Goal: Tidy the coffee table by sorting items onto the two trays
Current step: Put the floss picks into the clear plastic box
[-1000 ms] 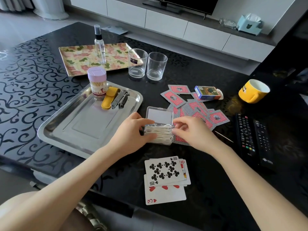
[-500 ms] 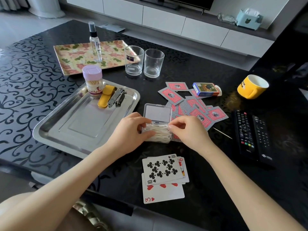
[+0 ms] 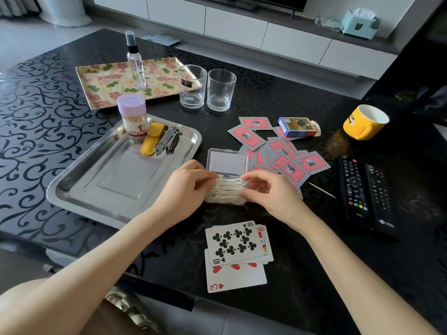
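The left hand [image 3: 186, 189] and right hand [image 3: 271, 193] still pinch the clear box [image 3: 226, 193] between their fingers, with its lid [image 3: 227, 163] open beyond them. Closing it likely comes before traying.

There were two trays: one floral tray [image 3: 108, 78] and one steel tray [image 3: 72, 189]. Two tumblers stood together, a labelled glass [image 3: 192, 87] and a plain glass [image 3: 221, 90]. There was one each of a spray bottle [image 3: 135, 61], toothpick jar [image 3: 133, 117], yellow case [image 3: 151, 139], clear box [image 3: 227, 180], card box [image 3: 297, 126], yellow mug [image 3: 365, 122], loose toothpick [image 3: 321, 189] and tissue box [image 3: 360, 24]. The metal clippers [image 3: 168, 141] could have been one or two. There were two remotes: a wider remote [image 3: 355, 189] and a slimmer remote [image 3: 381, 189]. Three cards lay face up: ten of clubs [image 3: 233, 243], three of hearts [image 3: 237, 276] and a half-hidden red card [image 3: 264, 240]. The face-down cards [image 3: 287, 168] overlapped too much to count.
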Motion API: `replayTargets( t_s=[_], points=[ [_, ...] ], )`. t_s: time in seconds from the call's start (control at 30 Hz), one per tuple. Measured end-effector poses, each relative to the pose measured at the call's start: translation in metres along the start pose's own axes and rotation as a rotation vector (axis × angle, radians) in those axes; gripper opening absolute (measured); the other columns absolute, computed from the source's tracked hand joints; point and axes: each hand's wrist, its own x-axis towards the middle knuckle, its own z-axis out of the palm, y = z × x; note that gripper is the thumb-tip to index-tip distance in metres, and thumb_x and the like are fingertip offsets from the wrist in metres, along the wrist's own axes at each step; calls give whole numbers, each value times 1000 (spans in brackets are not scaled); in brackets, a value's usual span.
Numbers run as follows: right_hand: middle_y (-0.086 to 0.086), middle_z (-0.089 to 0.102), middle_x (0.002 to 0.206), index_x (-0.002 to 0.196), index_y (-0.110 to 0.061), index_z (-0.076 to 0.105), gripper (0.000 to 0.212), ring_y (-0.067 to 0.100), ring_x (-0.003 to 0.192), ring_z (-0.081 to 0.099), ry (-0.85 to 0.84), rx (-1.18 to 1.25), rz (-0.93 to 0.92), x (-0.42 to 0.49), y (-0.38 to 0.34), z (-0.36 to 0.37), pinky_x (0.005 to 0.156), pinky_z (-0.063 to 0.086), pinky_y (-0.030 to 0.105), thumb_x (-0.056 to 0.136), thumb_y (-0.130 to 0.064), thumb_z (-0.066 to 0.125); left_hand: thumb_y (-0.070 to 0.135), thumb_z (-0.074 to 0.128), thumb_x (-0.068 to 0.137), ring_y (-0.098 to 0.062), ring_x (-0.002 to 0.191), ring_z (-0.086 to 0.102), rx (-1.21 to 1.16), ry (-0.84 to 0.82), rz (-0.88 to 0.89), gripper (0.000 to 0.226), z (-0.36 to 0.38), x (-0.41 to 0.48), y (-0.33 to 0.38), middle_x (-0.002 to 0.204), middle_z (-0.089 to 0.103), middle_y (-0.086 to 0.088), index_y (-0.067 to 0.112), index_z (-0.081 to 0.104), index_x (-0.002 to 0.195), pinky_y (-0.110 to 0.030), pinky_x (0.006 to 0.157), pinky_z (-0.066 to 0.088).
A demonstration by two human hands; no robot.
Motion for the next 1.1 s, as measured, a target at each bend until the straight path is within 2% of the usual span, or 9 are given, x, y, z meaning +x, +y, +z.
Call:
replayTargets(
  t_s=[0.3,0.4,0.47,0.57,0.67,0.77,0.83,0.97,1.1],
  points=[
    [-5,61,85,112,-28,60,36,9,77,57,8,58,-21,-3,3,-2,74,49,21,78,-32,72,19,58,91,2,73,51,-14,11,6,22,3,-2,2,96,53,7,17,69,110,-2,64,38],
    [-10,58,87,118,-28,56,35,8,84,58,155,33,-17,2,-1,-8,74,49,19,86,-40,60,16,55,92,-4,78,54,-43,40,-20,21,3,1,3,101,58,3,15,67,109,-3,67,40],
    [-16,55,92,128,-22,51,40,5,88,57,224,-18,12,14,-6,-12,75,50,21,92,-39,53,15,54,92,-10,82,55,-60,73,-57,18,2,4,4,101,60,1,13,63,108,-7,69,42],
    [-10,57,109,139,-16,42,48,5,95,54,121,-99,66,35,-12,-12,80,47,24,95,-34,51,16,53,93,-18,79,58,-133,115,-151,17,-3,4,4,95,59,1,12,56,108,-26,72,50],
    [-3,61,110,131,-15,52,40,8,98,54,50,-162,58,42,-15,-11,88,48,27,93,-26,57,21,53,93,-21,78,61,-176,94,-206,28,-8,3,6,95,59,0,14,52,119,-29,72,50],
    [-5,61,101,120,-15,61,29,6,91,56,93,-214,-30,37,-14,-15,77,49,14,90,-16,60,25,53,93,-18,73,66,-249,5,-253,35,-11,3,10,99,59,0,17,46,127,-26,71,51],
    [-6,63,98,115,-15,63,25,5,88,57,142,-251,-95,32,-15,-18,72,45,9,90,-13,58,23,58,90,-18,72,67,-316,-49,-291,41,-14,2,11,101,58,-1,19,45,129,-30,75,54],
    [-8,62,95,109,-13,66,21,3,87,57,177,-282,-212,16,-16,-17,73,47,8,91,-7,57,17,72,80,-12,79,64,-200,-119,-255,58,-13,-2,6,96,58,1,20,43,130,-33,81,54],
    [-2,66,93,102,-11,66,17,9,85,61,195,-301,-282,-1,-9,-8,74,52,16,89,-3,59,18,66,85,-11,67,67,-162,-132,-236,50,-7,-5,3,91,59,4,21,44,129,-27,75,54]
  ],
)
